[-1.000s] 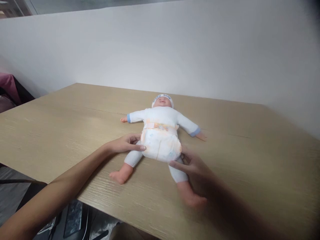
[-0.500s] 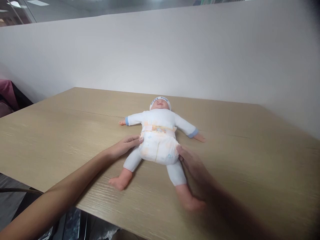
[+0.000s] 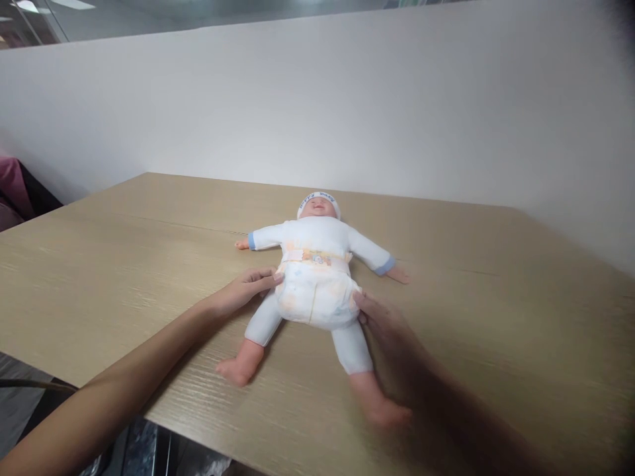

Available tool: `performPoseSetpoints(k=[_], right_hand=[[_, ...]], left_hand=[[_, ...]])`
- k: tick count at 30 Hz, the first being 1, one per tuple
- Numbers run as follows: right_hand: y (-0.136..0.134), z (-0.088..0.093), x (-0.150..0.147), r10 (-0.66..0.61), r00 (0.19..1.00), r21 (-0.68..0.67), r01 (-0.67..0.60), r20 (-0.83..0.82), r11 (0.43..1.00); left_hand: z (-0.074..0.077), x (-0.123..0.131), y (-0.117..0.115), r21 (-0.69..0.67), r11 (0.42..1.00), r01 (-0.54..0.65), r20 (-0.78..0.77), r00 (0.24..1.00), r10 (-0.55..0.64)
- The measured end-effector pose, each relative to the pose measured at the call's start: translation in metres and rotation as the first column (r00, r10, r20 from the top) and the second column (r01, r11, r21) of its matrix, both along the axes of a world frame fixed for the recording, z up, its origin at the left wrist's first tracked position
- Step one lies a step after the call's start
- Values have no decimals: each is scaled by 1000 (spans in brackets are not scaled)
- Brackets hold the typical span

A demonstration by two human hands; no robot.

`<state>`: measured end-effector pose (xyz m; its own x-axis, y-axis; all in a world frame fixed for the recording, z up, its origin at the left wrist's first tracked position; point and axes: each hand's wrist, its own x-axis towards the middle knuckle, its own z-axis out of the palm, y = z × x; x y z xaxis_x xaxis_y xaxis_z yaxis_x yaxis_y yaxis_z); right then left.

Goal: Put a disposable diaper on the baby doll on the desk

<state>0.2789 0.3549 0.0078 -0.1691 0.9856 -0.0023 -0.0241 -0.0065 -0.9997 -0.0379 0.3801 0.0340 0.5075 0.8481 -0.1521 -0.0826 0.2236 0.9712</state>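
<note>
A baby doll in a white suit with blue cuffs and a white cap lies on its back, feet toward me. Around its hips is a white diaper with a printed waistband, fastened across the belly. My left hand pinches the diaper's edge at the leg opening on the left side. On the other side, my right hand has its thumb and fingers closed on the matching leg edge. The fingertips of both hands are partly hidden by the diaper and the thumbs.
The doll rests on a wide wooden table. A pale partition wall rises along the table's back edge. Pink and black cloth shows at the far left. Dark items lie below the table's front edge.
My right hand has moved slightly outward, and the diaper's right leg edge is drawn out a little with it. My left hand stays nearly in place.
</note>
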Motion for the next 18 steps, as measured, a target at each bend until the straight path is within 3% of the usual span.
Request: performPoseSetpoints(k=[3,10,15,18], right_hand=[[-3,6,-2,50,998,-63,-52,-35,997],[-17,24,-9,-11,999,-49,9,-47,999],[-26,30,-13,-61,997,-32,63,49,997],[-25,27,-11,-106,986,38,102,126,994]], left_hand=[[1,-2,0,36,999,-19,-32,999,20],[1,-3,0,126,991,-40,-73,996,49],[4,-2,1,261,964,-55,-149,984,97],[4,-1,1,231,972,-53,-160,983,92]])
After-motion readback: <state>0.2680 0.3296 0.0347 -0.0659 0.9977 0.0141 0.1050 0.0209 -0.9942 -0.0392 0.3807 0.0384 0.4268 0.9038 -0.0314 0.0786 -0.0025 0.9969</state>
